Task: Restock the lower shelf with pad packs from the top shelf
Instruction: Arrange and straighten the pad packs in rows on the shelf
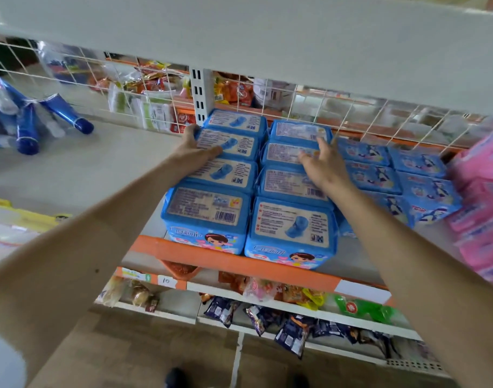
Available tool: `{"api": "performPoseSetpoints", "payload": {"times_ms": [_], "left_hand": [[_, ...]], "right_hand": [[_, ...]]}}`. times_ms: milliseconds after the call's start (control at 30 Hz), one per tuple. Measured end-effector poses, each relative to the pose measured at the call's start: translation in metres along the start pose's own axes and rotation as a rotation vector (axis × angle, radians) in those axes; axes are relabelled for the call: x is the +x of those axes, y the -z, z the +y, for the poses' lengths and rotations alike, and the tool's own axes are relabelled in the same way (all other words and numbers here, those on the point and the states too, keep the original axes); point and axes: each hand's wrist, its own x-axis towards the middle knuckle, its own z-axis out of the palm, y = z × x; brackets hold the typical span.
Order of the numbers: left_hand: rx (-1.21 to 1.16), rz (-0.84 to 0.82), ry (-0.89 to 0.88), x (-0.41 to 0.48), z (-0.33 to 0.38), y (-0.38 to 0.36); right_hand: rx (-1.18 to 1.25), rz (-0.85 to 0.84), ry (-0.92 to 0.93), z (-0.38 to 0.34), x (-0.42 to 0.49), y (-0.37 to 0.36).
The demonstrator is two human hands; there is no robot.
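— Where are the blue pad packs (206,208)?
— On the shelf (211,256), two rows of four running from its orange front edge back to the wire mesh.
— And the hands?
— The left hand (196,148) grips the third pack back in the left row, thumb on top. The right hand (325,166) rests with spread, relaxed fingers on the right row's middle packs.
— Beside them?
— Flatter blue packs (416,163), then pink packs (480,191) at the shelf's right edge.

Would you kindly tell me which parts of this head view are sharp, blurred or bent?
Head view: the blue plastic pad packs mid-frame are sharp, barcode lines visible; the pink packs at the right edge smear; the dark blue tubes on the left look soft; the white upper shelf board bows; light is even.
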Motion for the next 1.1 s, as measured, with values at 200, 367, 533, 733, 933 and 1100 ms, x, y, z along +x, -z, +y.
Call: {"api": "performPoseSetpoints", "payload": {"times_ms": [200,367,533,733,933,1100], "left_hand": [[-0.023,-0.021,-0.095,0.009,-0.004,-0.003],[0.049,-0.058,-0.079,0.0,0.001,0.001],[0.365,0.028,-0.158,-0.028,-0.005,0.019],[0.5,0.226,-0.477,-0.134,-0.047,-0.001],[0.847,0.22,-0.549,-0.122,-0.066,-0.018],[0.846,0.233,-0.562,-0.121,-0.065,-0.021]], "right_hand": [[0.055,0.049,-0.008,0.001,0.006,-0.006],[0.046,0.016,0.007,-0.002,-0.002,-0.001],[0.104,0.019,0.069,-0.003,-0.05,0.019],[0.12,0.039,0.275,0.026,-0.153,0.002],[-0.149,0.171,0.321,0.023,-0.143,-0.027],[-0.148,0.277,0.312,0.021,-0.14,-0.035]]}}
